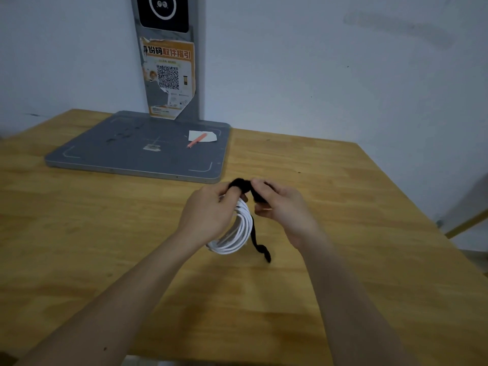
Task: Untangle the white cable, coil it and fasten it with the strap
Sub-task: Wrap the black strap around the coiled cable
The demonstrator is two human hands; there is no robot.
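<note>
The white cable (237,231) is wound into a coil and held upright above the wooden table (105,233). My left hand (208,210) grips the top of the coil, fingers curled round it. A black strap (241,184) arches over the top of the coil between both hands. My right hand (280,204) pinches the strap close to the coil. The strap's loose end (260,247) hangs down beside the coil to the right, curling near the tabletop.
A grey flat base (137,151) with an upright post (169,75) carrying an orange QR poster stands at the back of the table. On the base lie a white paper (204,135) and an orange pen (196,140). A white wall rises behind.
</note>
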